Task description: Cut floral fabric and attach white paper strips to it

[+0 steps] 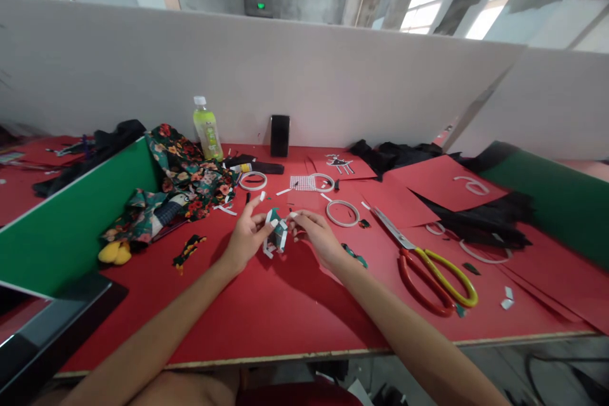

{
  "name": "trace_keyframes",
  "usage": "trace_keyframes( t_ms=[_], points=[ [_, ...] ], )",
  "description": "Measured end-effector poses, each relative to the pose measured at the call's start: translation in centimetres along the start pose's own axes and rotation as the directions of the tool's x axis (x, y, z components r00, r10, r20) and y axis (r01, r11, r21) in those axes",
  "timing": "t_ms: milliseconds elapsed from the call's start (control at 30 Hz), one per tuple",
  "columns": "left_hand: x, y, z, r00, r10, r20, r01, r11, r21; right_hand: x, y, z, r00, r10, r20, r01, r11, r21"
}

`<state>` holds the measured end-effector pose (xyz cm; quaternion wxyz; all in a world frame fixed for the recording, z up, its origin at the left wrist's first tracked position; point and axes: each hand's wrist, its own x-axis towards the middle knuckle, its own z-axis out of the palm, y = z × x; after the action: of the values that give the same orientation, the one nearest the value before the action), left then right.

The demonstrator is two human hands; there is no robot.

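Note:
My left hand point(247, 233) holds a small green fabric piece point(276, 238) with white tape strips along its edges, above the red tabletop. A bit of white sticks to a fingertip of that hand. My right hand point(316, 235) is closed in a pinch at the upper right edge of the piece; what sits between its fingertips is too small to make out. Just right of my right hand lies a dark green scrap point(354, 255). A ring of white tape point(342, 213) rests beyond it.
Large scissors point(423, 260) with red and yellow handles lie at right, beside red sheets point(451, 184) and black cloth point(490, 225). Floral fabric point(190, 171), a drink bottle point(207, 130) and a phone point(280, 136) are along the back. Green dividers point(90, 203) bound the sides.

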<state>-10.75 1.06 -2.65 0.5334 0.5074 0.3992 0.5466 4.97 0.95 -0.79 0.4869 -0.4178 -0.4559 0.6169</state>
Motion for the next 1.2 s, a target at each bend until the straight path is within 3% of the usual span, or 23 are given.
trace_keyframes(
  t_ms=[167, 300, 433, 533, 600, 667, 767, 933, 1067, 1200],
  points=[
    [0.1, -0.1, 0.0, 1.000, 0.013, -0.015, -0.013, 1.000, 0.016, -0.4, 0.4, 0.3, 0.996, -0.001, 0.092, 0.006, 0.999, -0.053],
    [0.3, -0.8, -0.3, 0.996, 0.082, -0.031, -0.079, 0.992, 0.102, -0.2, 1.2, 0.5, 0.987, -0.141, 0.080, 0.151, 0.978, -0.145],
    [0.5, -1.3, -0.6, 0.966, 0.233, -0.111, -0.193, 0.939, 0.285, -0.1, 1.6, 0.3, 0.944, -0.330, 0.011, 0.314, 0.887, -0.339],
    [0.3, -1.0, -0.5, 0.957, 0.257, -0.138, -0.198, 0.919, 0.341, -0.3, 1.6, 0.0, 0.821, -0.569, 0.040, 0.496, 0.678, -0.543],
    [-0.2, -0.7, -0.2, 0.965, 0.254, -0.071, -0.221, 0.925, 0.310, -0.4, 1.5, -0.2, 0.697, -0.708, 0.113, 0.593, 0.480, -0.646],
    [-0.7, -0.4, 0.3, 0.954, 0.299, 0.030, -0.295, 0.910, 0.291, -0.5, 1.5, -0.2, 0.609, -0.773, 0.176, 0.637, 0.346, -0.688],
    [-1.3, -0.1, 0.9, 0.909, 0.408, 0.089, -0.415, 0.863, 0.288, -0.6, 1.5, -0.3, 0.525, -0.815, 0.246, 0.676, 0.223, -0.702],
    [-1.3, 0.4, 1.4, 0.887, 0.462, 0.011, -0.452, 0.864, 0.222, -0.6, 1.5, -0.3, 0.402, -0.861, 0.311, 0.692, 0.063, -0.719],
    [-1.4, 0.9, 1.2, 0.855, 0.518, -0.026, -0.494, 0.829, 0.263, -0.6, 1.4, -0.4, 0.392, -0.863, 0.318, 0.681, 0.039, -0.731],
    [-1.4, 1.1, 0.7, 0.815, 0.579, -0.006, -0.533, 0.754, 0.385, -0.5, 1.2, -0.4, 0.460, -0.825, 0.327, 0.704, 0.115, -0.701]
  ],
)
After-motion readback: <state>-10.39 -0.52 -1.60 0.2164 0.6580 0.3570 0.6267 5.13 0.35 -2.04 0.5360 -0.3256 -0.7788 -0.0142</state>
